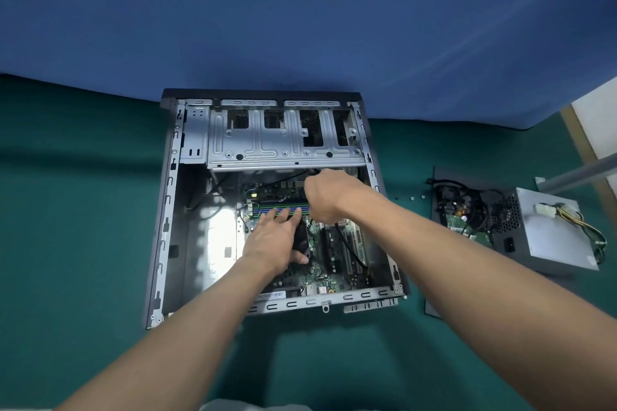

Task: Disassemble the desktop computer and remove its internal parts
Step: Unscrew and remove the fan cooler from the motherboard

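Note:
An open desktop case (pixel 167 210) lies flat on a green mat, its metal drive cage (pixel 283 140) at the far end. The green motherboard (pixel 334 264) sits in the case's right half. My left hand (pixel 277 240) rests flat on the board, fingers stretched over the memory slots (pixel 267 208) and palm over a black cooler (pixel 302 240). My right hand (pixel 329 197) is curled into a fist just right of the slots, above the board. What its fingers hold is hidden from view.
To the right of the case, a grey power supply (pixel 547 237) with yellow and black wires lies on a dark side panel (pixel 430 304), beside a small green board and cables (pixel 460 210). A few loose screws (pixel 412 198) lie between. A blue wall panel stands behind.

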Tool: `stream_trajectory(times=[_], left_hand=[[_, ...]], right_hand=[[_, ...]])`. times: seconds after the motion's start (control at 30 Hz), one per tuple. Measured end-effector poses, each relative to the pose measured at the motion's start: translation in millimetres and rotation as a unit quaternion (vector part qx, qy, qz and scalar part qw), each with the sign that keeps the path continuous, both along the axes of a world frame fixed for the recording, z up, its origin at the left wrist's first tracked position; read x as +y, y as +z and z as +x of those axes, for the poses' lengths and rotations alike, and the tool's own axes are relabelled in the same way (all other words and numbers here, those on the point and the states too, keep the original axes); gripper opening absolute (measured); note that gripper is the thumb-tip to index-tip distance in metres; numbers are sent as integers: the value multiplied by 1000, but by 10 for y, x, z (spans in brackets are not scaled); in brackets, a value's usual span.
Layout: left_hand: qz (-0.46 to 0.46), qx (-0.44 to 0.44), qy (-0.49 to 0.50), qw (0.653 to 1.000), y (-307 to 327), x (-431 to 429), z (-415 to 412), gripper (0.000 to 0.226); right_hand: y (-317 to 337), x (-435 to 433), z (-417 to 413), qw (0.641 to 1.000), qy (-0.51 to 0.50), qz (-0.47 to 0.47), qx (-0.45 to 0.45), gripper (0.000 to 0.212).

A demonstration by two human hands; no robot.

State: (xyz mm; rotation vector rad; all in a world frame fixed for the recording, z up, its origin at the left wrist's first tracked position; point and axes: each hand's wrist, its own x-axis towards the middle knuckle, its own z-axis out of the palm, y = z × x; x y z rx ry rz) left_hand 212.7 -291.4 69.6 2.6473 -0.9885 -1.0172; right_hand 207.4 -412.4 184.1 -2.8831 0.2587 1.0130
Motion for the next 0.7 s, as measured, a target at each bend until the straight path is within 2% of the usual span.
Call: stream_trajectory(times=[0.07,0.13,0.27,0.33,0.4,0.47,0.53,0.6,0.7], left_hand=[[-2,5,4,1000,-7,0,-2,104],[-4,2,7,1000,-8,-5,-5,104],[-6,5,12,1000,2,6,-5,104],[-8,7,12,1000,4,15,-2,104],[-6,1,8,1000,7,18,-6,104],[-4,-2,8,1000,10,18,-12,104],[-6,-1,10,1000,10,21,-16,104],[-10,1,9,1000,10,28,-17,104],[-13,2,12,1000,12,34,-14,103]], right_hand=[[18,-38,-43,997,77,-10,-17,23],[44,-73,-91,986,165,-27,-27,12],[58,-121,-91,969,238,-38,-50,15],[28,-162,-59,979,195,-21,-50,32],[-24,-168,-60,996,75,12,-48,42],[-83,-153,-70,996,-63,50,-39,42],[-57,-150,-57,986,-151,74,13,36],[-35,-150,-29,984,-154,70,53,34],[-63,-113,-44,996,-83,15,18,25]])
